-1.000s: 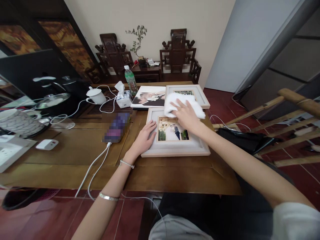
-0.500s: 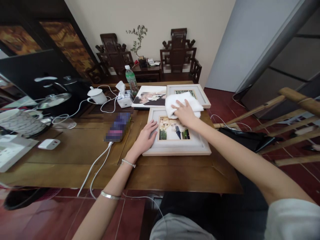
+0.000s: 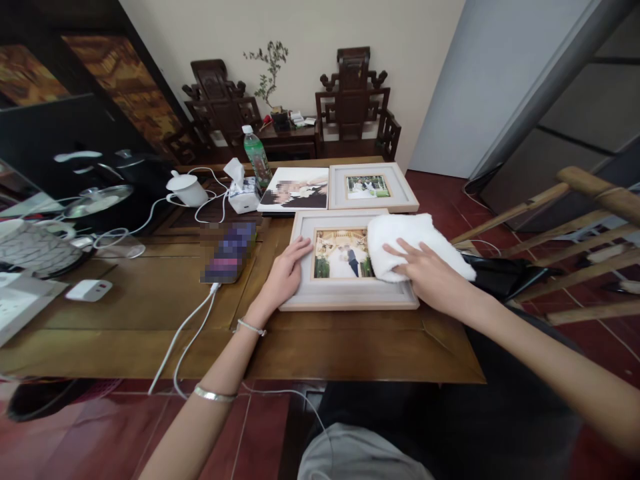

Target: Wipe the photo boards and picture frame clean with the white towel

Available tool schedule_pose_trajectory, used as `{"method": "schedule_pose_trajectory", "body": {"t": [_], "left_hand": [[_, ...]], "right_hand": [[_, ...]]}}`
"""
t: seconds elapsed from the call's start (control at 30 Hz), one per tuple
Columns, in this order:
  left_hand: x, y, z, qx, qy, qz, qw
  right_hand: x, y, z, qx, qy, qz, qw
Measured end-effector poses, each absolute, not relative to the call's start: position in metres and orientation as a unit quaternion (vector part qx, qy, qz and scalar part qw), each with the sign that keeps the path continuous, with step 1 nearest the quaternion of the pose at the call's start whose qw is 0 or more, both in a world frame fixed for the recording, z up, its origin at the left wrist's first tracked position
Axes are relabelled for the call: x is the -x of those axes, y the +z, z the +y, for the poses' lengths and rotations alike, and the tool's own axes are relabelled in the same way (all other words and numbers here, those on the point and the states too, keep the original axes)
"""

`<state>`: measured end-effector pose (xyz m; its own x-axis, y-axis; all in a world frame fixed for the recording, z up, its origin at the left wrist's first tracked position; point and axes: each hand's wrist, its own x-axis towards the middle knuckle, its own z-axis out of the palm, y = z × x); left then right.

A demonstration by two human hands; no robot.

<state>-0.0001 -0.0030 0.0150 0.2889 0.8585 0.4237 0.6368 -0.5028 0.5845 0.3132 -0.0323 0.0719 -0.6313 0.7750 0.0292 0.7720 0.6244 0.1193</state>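
A light wooden picture frame with a wedding photo in its middle lies flat on the table in front of me. My left hand rests against its left edge, fingers stretched out over the border. On the frame's right side lies a folded white cloth, fluffy like a towel. My right hand holds this cloth from above, fingertips pressed into it. The cloth covers the right border of the frame and hangs past it. Behind stand a second picture frame and, to its left, a photo print or album, both lying flat.
Left of the frame lies a phone on a charging cable. A tissue box, a green-labelled bottle, a lidded white cup and a white charger are farther left. A wooden chair stands at the right.
My right hand has drawn the cloth from the frame's far edge toward me and to the right, uncovering the rear frame's photo. The left hand stays at the left edge.
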Motion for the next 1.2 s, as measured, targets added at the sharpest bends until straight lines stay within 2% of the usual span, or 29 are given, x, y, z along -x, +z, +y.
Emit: {"method": "schedule_pose_trajectory", "body": {"t": [0.23,0.57,1.0,1.2], "left_hand": [[0.001,0.016,-0.002,-0.795,0.353,0.469,0.152],[0.003,0.012,0.000,-0.798,0.346,0.473,0.144],[0.000,0.014,-0.002,-0.796,0.326,0.492,0.132],[0.001,0.015,-0.001,-0.805,0.312,0.485,0.136]], "right_hand": [[-0.314,0.079,-0.047,-0.428,-0.016,0.903,0.012],[-0.305,0.064,0.047,-0.438,0.083,0.895,-0.029],[-0.313,0.074,-0.084,-0.414,0.022,0.910,0.003],[-0.302,0.076,-0.063,-0.425,0.018,0.905,-0.005]]}}
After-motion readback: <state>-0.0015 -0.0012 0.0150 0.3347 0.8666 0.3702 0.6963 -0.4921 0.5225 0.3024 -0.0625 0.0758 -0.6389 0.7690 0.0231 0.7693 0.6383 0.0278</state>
